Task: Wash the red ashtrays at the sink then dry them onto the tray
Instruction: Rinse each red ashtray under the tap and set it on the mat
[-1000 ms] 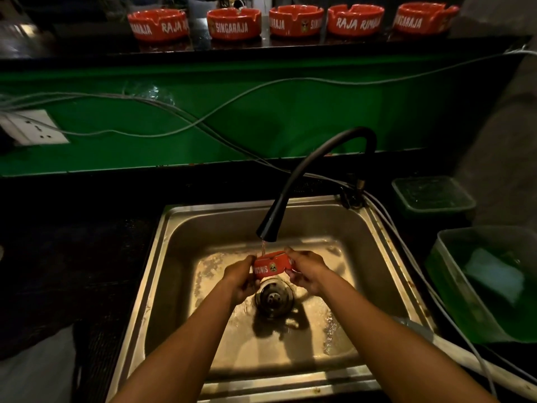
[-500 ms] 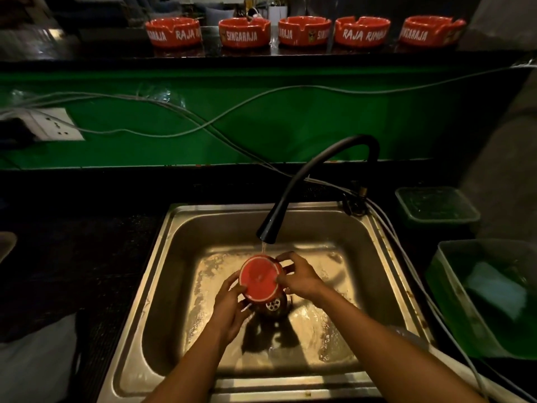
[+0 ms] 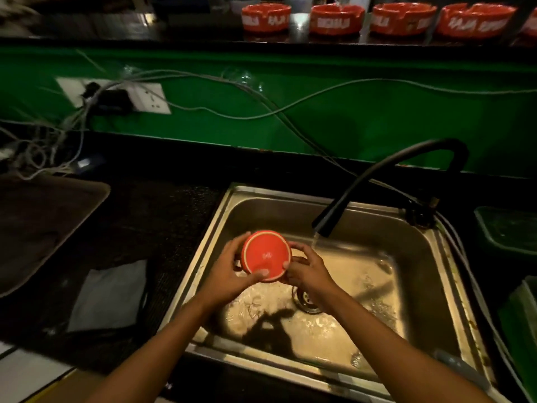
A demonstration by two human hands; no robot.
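Head view is read from the left: a dark tray (image 3: 43,228) lies on the counter, with a pale cloth (image 3: 110,295) between it and the sink (image 3: 203,237); drying is judged the next step, calling for a carry leftward over the sink rim to the cloth, with open counter between; the ashtray (image 3: 266,255) is held base-up over the basin's left part, gripped by the left hand (image 3: 229,274) with its thumb across the base and by the right hand (image 3: 305,271) at the far side; the tap (image 3: 325,223) runs just beside it, so rinsing is judged nearly done; more ashtrays (image 3: 337,20) wait unwashed on the shelf behind
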